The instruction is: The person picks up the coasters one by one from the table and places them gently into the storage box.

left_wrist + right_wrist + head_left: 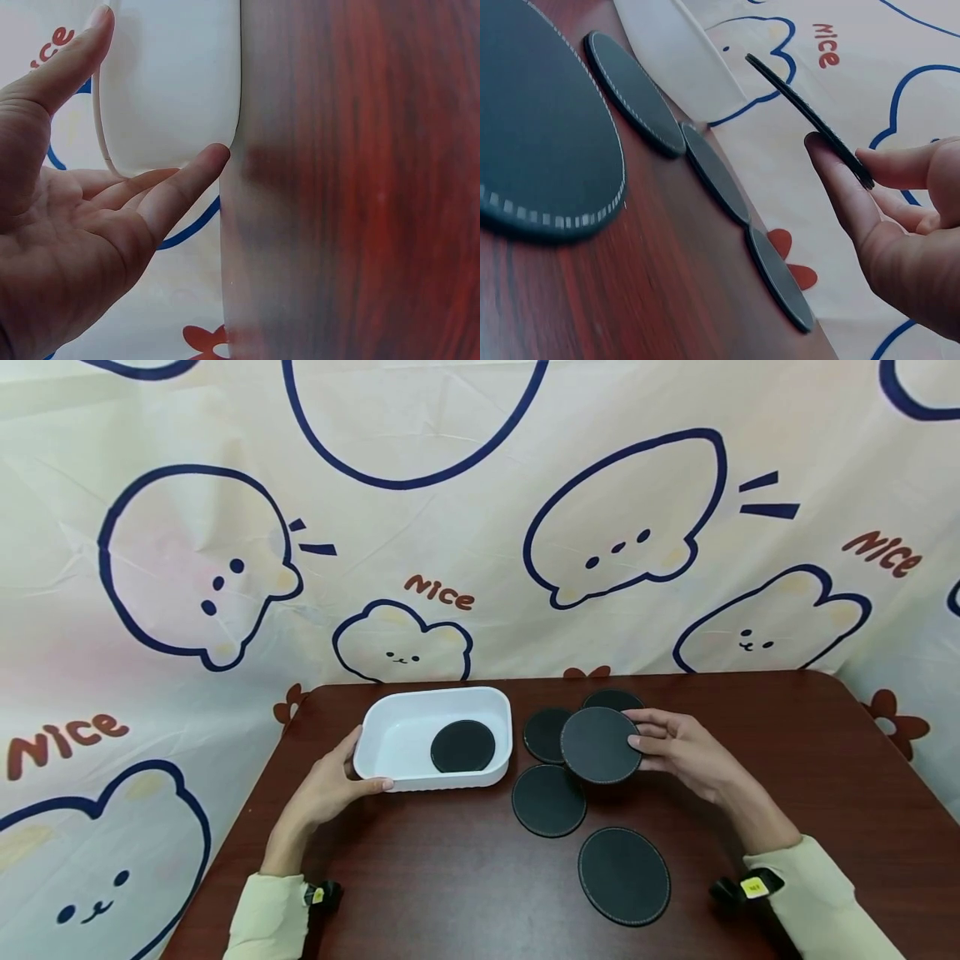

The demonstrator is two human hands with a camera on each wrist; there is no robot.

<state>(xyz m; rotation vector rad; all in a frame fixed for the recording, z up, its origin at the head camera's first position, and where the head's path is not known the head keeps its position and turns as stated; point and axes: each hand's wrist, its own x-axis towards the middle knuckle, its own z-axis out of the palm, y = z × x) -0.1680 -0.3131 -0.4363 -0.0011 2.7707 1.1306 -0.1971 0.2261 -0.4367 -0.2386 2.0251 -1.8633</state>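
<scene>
Step in hand, by the look of it: carrying one black stitched-edge coaster [597,747]. Right hand [678,752] pinches its right edge between thumb and fingers; coaster is off the table [450,877], sticks out leftward from the fingertips, tilted in the right wrist view. White plastic tray [397,739] sits further left, apart from it, with another coaster [462,746] lying flat inside, toward its right end. Left hand [333,781] grips the tray's left end, thumb on the near side. Four loose coasters [624,877] lie on the table right of the tray. Next move likely calls for a firm pinch, clearance over the neighbours, tray held steady.
</scene>
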